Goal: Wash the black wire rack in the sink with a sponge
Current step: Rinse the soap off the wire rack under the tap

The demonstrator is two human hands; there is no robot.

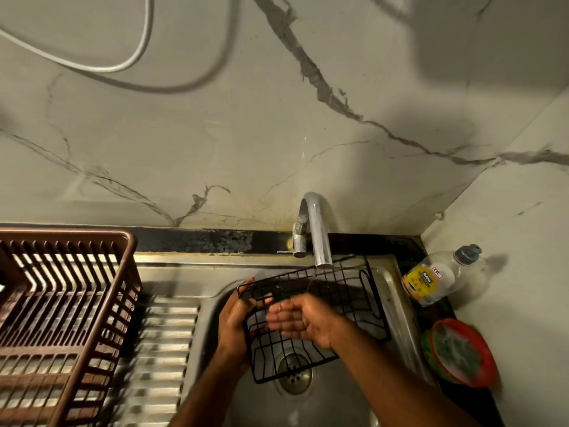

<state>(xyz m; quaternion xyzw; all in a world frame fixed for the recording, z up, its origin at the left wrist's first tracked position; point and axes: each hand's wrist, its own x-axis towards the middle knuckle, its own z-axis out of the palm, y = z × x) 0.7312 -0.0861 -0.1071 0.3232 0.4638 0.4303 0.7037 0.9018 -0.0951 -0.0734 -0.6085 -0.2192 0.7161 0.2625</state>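
Wire rack under my tap: left hand grips its edge, right hand flat-fingered inside; brown basket left, soap bottle right.

Brown plastic slatted dish basket: cut off by left edge, near end motion-blurred. Ribbed steel drainboard: blurred, lower part cut by bottom edge. Left hand: fingers partly hidden behind black wire rack. Right hand: fingers smeared by motion, cannot tell whether anything held. Round steel drain strainer: partly screened by rack wires. Red-rimmed round bowl: contents blurred, unidentifiable. Clear plastic dish-soap bottle: label text too small to read.
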